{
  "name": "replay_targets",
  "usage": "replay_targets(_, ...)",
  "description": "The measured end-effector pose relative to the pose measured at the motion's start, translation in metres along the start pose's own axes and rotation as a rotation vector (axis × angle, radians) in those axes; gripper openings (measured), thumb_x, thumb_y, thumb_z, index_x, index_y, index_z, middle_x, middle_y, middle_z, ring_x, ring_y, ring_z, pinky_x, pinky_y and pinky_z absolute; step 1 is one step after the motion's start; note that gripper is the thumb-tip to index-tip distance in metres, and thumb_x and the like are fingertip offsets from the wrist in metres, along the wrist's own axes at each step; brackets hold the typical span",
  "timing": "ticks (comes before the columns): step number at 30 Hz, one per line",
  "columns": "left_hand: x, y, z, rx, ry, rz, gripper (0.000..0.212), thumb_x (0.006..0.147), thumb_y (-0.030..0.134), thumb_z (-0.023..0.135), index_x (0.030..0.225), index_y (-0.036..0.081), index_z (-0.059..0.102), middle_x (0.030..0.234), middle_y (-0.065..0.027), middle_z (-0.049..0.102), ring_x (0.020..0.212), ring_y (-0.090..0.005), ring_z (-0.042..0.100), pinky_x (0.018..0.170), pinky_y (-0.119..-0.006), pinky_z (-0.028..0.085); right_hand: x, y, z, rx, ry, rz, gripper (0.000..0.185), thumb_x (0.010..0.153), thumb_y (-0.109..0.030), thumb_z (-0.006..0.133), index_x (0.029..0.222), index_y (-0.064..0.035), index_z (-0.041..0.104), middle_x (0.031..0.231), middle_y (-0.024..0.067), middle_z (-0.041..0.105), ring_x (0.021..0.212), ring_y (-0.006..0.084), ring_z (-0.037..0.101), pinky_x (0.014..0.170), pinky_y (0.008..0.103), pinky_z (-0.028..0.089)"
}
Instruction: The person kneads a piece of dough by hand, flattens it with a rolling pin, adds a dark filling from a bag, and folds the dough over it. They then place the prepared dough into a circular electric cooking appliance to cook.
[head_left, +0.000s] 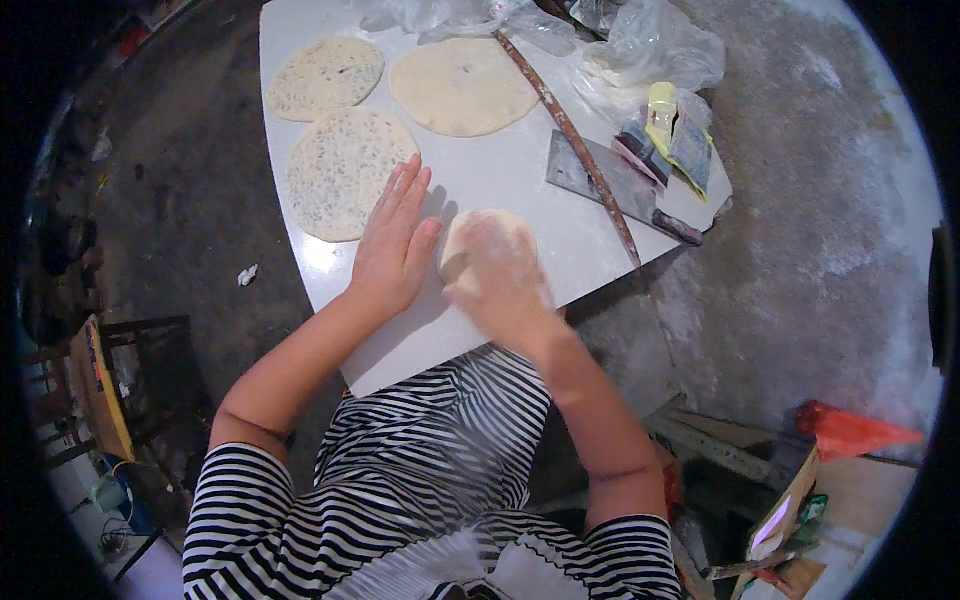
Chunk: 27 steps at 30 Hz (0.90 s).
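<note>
My right hand (501, 274), blurred, lies over a small round of dough (472, 225) near the table's front edge and partly covers it. Just left of it my left hand (397, 236) is raised a little with its palm turned toward the dough, nothing in it. Its fingertips overlap the edge of a flat, dimpled dough round (341, 176). Behind that one lies another dimpled round (326, 79), and to its right a larger, smoother flat round (463, 86).
The white tabletop (555, 214) carries a worn wooden rolling pin (559, 112) across a cleaver (600, 176) at the right. Yellow packets (679, 139) and clear plastic bags (652, 45) are at the back right. Cardboard (862, 487) stands low at the right.
</note>
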<state>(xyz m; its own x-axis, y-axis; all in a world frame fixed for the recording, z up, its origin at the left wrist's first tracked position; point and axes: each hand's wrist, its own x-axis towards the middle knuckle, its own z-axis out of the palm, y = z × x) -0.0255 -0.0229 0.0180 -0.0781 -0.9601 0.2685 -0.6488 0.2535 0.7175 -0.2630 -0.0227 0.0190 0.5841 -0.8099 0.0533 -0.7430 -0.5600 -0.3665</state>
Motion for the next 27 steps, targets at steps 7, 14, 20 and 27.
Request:
replay_targets(7, -0.017, -0.010, -0.036, -0.200, 0.047, -0.072, 0.061, 0.122, 0.029, 0.054, 0.175, -0.001, 0.048, 0.184, -0.0242, 0.043, 0.172, -0.0404, 0.039, 0.141, -0.048, 0.030, -0.031, 0.026, -0.011, -0.146, -0.189, 0.079, 0.089, 0.111, -0.048, 0.069, 0.178, 0.0017, 0.038, 0.188, 0.0257, 0.035, 0.179, 0.0362, 0.026, 0.143, 0.0625, 0.017)
replay_targets(14, 0.002, 0.028, -0.024, -0.825, -0.104, -0.390, 0.058, 0.126, 0.042, 0.048, 0.168, 0.004, 0.059, 0.170, -0.0114, 0.062, 0.157, -0.0266, 0.058, 0.129, -0.045, 0.045, -0.012, 0.062, -0.018, 2.435, 0.029, 0.737, 0.069, 0.116, -0.036, 0.056, 0.170, 0.0059, 0.046, 0.185, 0.0273, 0.041, 0.176, 0.0425, 0.032, 0.143, 0.0639, 0.025)
replay_targets(20, -0.006, 0.015, -0.031, -0.798, -0.064, -0.423, 0.053, 0.124, 0.039, 0.053, 0.164, 0.005, 0.063, 0.167, -0.0089, 0.065, 0.154, -0.0239, 0.059, 0.125, -0.043, 0.048, -0.008, 0.045, -0.059, 2.621, -0.105, 0.415, 0.064, 0.116, -0.036, 0.057, 0.167, 0.0022, 0.052, 0.179, 0.0267, 0.051, 0.172, 0.0460, 0.038, 0.140, 0.0657, 0.029)
replay_targets(27, -0.002, 0.005, -0.032, -0.771, -0.018, -0.400, 0.047, 0.124, 0.034, 0.056, 0.161, 0.007, 0.065, 0.160, -0.0072, 0.067, 0.151, -0.0213, 0.060, 0.123, -0.041, 0.048, 0.020, -0.001, -0.101, 1.763, 0.443, 0.320, 0.065, 0.119, -0.030, 0.053, 0.174, 0.0032, 0.046, 0.184, 0.0216, 0.046, 0.174, 0.0331, 0.038, 0.141, 0.0555, 0.028)
